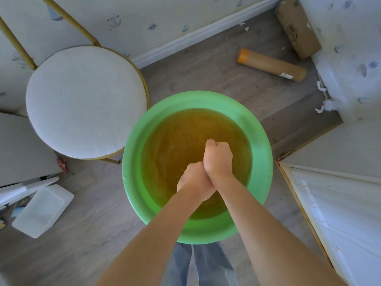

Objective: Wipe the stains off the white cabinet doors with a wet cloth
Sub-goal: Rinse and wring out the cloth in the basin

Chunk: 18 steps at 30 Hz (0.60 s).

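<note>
A green plastic basin [261,162] stands on the floor below me, filled with murky yellow-brown water [175,145]. Over the water my left hand [194,181] and my right hand [218,156] are clenched into fists and pressed together, the right one farther from me. The cloth is hidden inside the two fists, so its colour cannot be told. A white panelled cabinet door [340,219] with a wooden edge stands at the right, close to the basin.
A round white-cushioned chair [82,100] with gold legs stands left of the basin. A clear plastic box [41,211] lies on the floor at lower left. A cardboard tube [274,66] and a long cardboard box [296,27] lie by the far wall. My jeans [202,265] show below the basin.
</note>
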Each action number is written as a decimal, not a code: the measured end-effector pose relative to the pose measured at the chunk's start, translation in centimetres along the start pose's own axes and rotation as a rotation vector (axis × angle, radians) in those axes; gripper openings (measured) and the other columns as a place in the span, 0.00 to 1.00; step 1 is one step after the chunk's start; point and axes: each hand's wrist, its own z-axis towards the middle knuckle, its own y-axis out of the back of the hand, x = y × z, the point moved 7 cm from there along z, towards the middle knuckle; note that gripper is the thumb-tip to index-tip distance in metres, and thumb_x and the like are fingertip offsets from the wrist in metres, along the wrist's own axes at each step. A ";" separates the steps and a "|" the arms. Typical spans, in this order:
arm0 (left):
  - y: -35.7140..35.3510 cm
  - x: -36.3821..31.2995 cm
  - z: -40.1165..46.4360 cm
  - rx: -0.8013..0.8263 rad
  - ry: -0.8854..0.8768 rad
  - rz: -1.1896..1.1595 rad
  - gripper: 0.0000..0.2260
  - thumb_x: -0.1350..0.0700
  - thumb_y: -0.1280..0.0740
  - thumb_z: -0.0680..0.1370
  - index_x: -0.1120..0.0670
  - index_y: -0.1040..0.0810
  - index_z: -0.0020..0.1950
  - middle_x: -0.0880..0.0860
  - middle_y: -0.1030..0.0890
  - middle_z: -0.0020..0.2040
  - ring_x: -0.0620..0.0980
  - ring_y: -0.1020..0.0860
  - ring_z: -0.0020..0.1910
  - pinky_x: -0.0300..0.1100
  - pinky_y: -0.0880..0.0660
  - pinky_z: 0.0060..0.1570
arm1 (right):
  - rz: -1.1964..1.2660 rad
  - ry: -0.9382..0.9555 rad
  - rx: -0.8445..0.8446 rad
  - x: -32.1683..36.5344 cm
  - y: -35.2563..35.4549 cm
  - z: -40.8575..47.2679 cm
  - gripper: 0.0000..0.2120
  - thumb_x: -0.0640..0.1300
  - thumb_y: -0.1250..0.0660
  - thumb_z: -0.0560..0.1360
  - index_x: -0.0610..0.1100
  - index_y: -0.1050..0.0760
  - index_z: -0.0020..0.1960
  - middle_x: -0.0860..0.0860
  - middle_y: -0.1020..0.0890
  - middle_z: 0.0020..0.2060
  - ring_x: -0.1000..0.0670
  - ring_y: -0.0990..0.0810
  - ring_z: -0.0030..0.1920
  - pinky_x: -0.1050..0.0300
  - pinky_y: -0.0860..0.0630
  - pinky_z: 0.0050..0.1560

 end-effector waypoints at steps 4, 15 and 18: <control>-0.1 0.0 -0.1 -0.004 0.012 0.036 0.11 0.62 0.43 0.76 0.51 0.32 0.34 0.50 0.28 0.32 0.47 0.31 0.28 0.38 0.33 0.28 | 0.002 -0.027 -0.017 -0.7 0.1 0.1 0.22 0.43 0.47 0.82 0.44 0.40 0.29 0.50 0.35 0.24 0.55 0.37 0.25 0.62 0.40 0.28; 2.9 -1.6 -2.4 0.387 -0.008 -0.749 0.20 0.56 0.29 0.73 0.53 0.32 0.62 0.55 0.30 0.42 0.45 0.37 0.25 0.35 0.41 0.21 | 0.123 -0.031 0.405 1.4 4.0 -1.4 0.18 0.60 0.38 0.76 0.47 0.27 0.56 0.51 0.20 0.48 0.51 0.20 0.49 0.49 0.22 0.55; 5.9 -3.2 -4.1 0.341 -0.060 -0.877 0.21 0.47 0.31 0.74 0.48 0.34 0.64 0.53 0.27 0.45 0.46 0.33 0.26 0.34 0.38 0.20 | 0.027 0.032 0.438 3.7 6.8 -3.1 0.13 0.56 0.36 0.76 0.47 0.24 0.52 0.53 0.18 0.43 0.55 0.17 0.42 0.58 0.21 0.46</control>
